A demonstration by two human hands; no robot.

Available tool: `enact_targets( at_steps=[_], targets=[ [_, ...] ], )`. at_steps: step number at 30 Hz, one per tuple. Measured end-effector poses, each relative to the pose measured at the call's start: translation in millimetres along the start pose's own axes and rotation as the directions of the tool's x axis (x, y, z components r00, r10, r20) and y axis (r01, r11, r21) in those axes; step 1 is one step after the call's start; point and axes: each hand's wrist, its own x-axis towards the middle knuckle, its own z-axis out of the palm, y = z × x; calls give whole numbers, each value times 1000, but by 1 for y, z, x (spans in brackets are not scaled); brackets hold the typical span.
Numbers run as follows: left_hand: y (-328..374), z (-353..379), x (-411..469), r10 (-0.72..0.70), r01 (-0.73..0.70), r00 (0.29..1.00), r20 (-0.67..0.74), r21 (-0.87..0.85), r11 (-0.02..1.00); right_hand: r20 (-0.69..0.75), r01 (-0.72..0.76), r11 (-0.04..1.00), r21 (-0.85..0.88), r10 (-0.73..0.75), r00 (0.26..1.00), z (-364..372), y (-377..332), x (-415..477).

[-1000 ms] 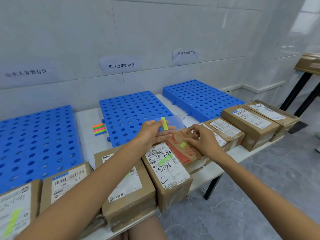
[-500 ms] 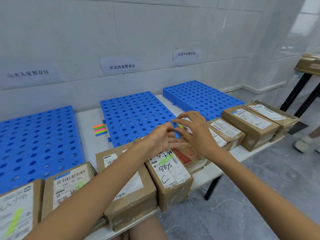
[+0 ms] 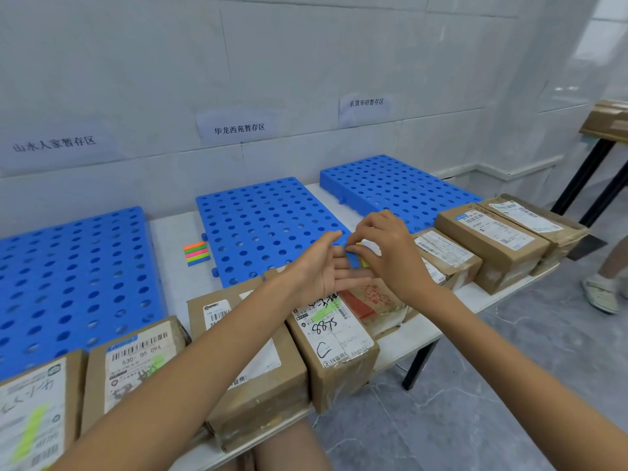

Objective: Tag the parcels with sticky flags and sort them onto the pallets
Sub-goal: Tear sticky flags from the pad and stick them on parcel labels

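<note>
We are risking a spoiled flag here. The yellow sticky flag (image 3: 366,260) is being handled in mid-air, and if the pinch slides or the strip is drawn off askew, we judge it could fold onto its own glue, cling to a fingertip, or drop among the boxes. A slack support beneath it would be causing the same trouble.

On the right hand (image 3: 390,256) the fingertips (image 3: 355,247) are closing narrowly, thumb against forefinger. They are pinching at the upper end of that yellow strip, while the other fingers are curling loosely above. On the left hand (image 3: 319,270) the fingers (image 3: 353,275) are lying almost straight, palm turned up, and seem to be backing the strip from beneath. We cannot tell whether a carrier sheet is lying on them, because the right hand is covering that spot.

Both hands are hovering just above the red-printed parcel (image 3: 370,297). It is sitting beside the parcel marked 8875 (image 3: 334,345) in the row lining the front edge of the table (image 3: 170,283). That marked parcel is wearing a green flag, as are two further left. No parcel is lying on the blue pallets (image 3: 265,226) behind the row, so we are judging the sorting not yet begun. The spare flag stack (image 3: 196,253) is resting on the table, just beside the middle pallet.
</note>
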Motion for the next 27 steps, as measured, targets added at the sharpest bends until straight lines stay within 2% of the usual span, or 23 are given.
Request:
enact_targets(
  at_steps=[6, 11, 15, 19, 21, 24, 27],
  targets=[
    [-2, 2, 3, 15, -15, 1000, 8, -11, 1000, -42, 94, 995, -10, -95, 995, -3, 0, -4],
    [-3, 5, 5, -12, 13, 999, 43, -22, 1000, -31, 4, 998, 69, -2, 1000, -8, 2, -8],
    [-5, 5, 8, -3, 5, 997, 72, -27, 1000, -20, 39, 996, 77, -38, 999, -14, 5, -7],
    [-7, 7, 15, 23, -23, 999, 25, -14, 1000, 26, 11, 996, 83, -13, 1000, -17, 10, -9],
    [-7, 9, 20, 60, -60, 998, -19, -14, 998, 74, -65, 988, 141, 55, 996, -25, 13, -11],
    [-3, 13, 29, 124, -131, 988, -95, -74, 989, 155, -280, 921, 273, 245, 957, -41, 24, -11],
    [2, 15, 38, 175, -205, 966, -190, -152, 967, 156, -531, 708, 467, 525, 837, -55, 42, -9]
  ],
)
